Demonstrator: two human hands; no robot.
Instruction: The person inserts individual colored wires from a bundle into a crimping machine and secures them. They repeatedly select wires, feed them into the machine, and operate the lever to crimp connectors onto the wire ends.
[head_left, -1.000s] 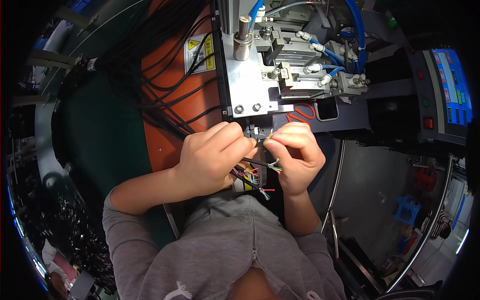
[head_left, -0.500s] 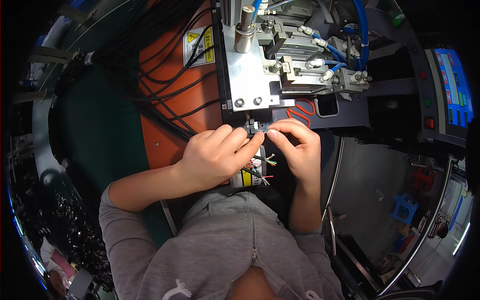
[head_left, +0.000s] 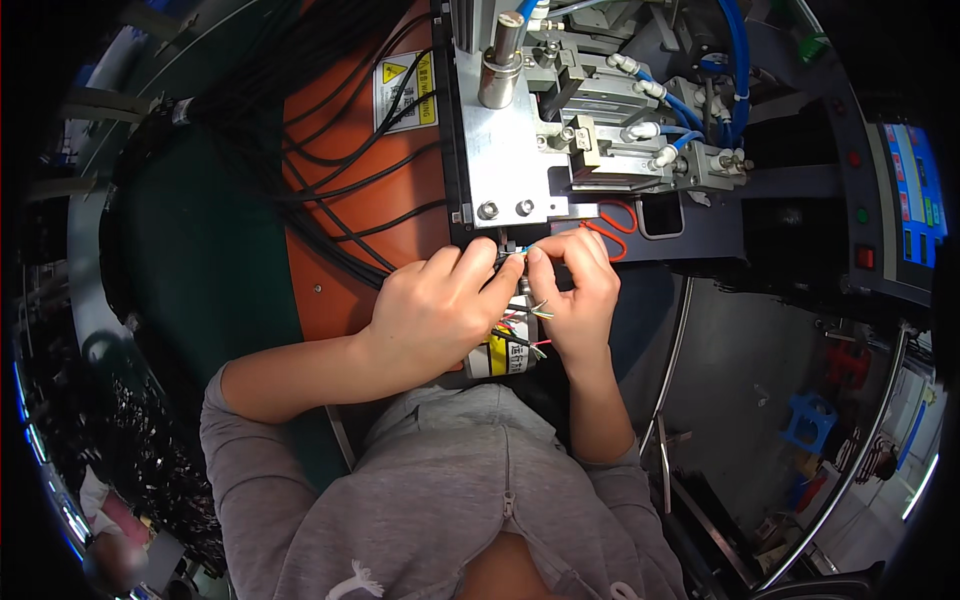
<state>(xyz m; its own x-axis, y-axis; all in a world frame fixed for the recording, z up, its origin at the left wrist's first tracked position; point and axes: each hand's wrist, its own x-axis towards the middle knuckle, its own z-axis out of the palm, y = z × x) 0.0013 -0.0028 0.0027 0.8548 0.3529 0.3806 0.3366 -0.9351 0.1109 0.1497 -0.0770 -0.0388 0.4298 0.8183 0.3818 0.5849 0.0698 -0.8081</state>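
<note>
My left hand (head_left: 432, 308) is closed, its thumb and forefinger pinched at the end of a black cable just below a metal press plate (head_left: 505, 165). Facing it, my right hand (head_left: 582, 292) pinches a thin blue wire (head_left: 526, 251) between thumb and forefinger. The fingertips of both hands almost meet. A small black fixture (head_left: 508, 244) sits right behind them, mostly covered by the fingers. Below the hands, stripped cable ends (head_left: 522, 341) with fanned coloured wires lie over a white and yellow labelled object (head_left: 487, 360).
Many black cables (head_left: 345, 190) run across the orange-red surface (head_left: 330, 285) at left. Red-handled scissors (head_left: 613, 233) lie right of the press plate, beside a rectangular recess (head_left: 662, 215). Pneumatic cylinders (head_left: 620, 160) with blue hoses stand behind. A screen (head_left: 915, 190) is at far right.
My right hand has moved left and slightly up, closing in on my left fingertips. The white connector seen between the hands before is now largely covered. The whole view has shifted slightly.
</note>
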